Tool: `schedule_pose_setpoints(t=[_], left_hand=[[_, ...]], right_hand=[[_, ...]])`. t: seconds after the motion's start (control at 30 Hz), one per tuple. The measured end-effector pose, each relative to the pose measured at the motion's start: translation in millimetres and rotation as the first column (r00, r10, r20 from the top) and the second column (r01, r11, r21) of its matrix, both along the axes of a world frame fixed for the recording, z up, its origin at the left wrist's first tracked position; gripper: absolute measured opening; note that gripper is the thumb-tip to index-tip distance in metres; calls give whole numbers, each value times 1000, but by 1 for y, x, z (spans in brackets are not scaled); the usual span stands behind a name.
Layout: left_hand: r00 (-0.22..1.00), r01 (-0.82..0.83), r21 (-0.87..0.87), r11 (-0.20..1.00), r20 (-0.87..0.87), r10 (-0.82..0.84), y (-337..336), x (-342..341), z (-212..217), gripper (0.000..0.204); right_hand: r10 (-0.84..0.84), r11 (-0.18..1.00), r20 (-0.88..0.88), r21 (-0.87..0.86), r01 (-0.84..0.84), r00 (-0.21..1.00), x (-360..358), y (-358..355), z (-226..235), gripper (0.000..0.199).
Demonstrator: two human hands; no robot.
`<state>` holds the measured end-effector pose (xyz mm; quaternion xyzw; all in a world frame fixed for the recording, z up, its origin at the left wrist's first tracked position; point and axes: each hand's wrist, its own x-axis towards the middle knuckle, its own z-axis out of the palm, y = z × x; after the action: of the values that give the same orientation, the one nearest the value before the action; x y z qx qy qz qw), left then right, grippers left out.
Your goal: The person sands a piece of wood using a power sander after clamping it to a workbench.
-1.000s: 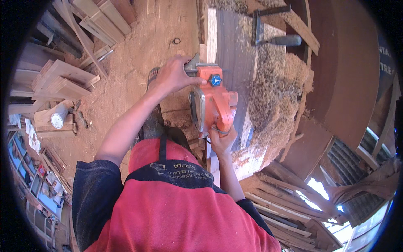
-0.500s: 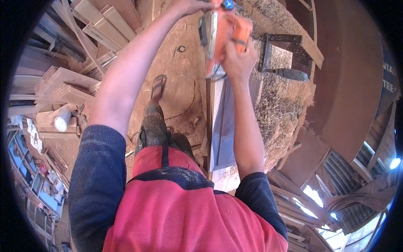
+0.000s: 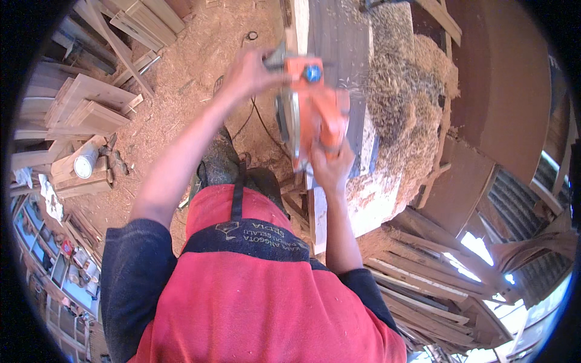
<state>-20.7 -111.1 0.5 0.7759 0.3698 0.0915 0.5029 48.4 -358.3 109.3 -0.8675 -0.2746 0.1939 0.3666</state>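
An orange electric planer (image 3: 316, 118) with a blue front knob rides on the edge of a dark brown board (image 3: 339, 36) on the workbench. My right hand (image 3: 333, 166) is wrapped round its rear handle. At the planer's front left, my left hand (image 3: 249, 75) grips beside the knob, thumb and fingers reaching onto the orange body; motion blurs the fingertips. A dark cord (image 3: 263, 121) hangs down left of the planer. Wood shavings (image 3: 402, 91) lie thick along the right side of the board.
Stacked planks (image 3: 91, 112) lean at the left, near a white can (image 3: 86, 164). Sawdust covers the floor (image 3: 181, 78). A large brown panel (image 3: 508, 78) stands at the right, and piled timber (image 3: 417, 284) lies at the lower right. A dark tool (image 3: 378, 3) shows at the top edge.
The planer has come back toward my body with both hands on it. More of the board shows ahead of it, and the dark-handled tool has shifted to the top edge of the view.
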Motion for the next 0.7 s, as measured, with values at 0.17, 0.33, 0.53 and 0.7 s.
schedule_pose_setpoints(t=[0.17, 0.33, 0.53, 0.7], left_hand=[[981, 114, -103, 988, -147, -129, -159, -68, 51, 89], [977, 87, -128, 988, -181, -110, -215, -92, 58, 100], [989, 36, -149, 988, -139, -57, -145, -63, 50, 100], [997, -42, -46, 998, -61, 40, -48, -23, 43, 100]], right_hand=[[-27, 987, -67, -160, 16, 997, -74, -192, 6, 24], [-121, 982, -202, -168, 87, 972, -101, -257, 8, 24], [-28, 998, -90, -53, 24, 996, -66, -177, -5, 22], [-17, 1000, -175, 10, 19, 984, -21, -61, 2, 18]])
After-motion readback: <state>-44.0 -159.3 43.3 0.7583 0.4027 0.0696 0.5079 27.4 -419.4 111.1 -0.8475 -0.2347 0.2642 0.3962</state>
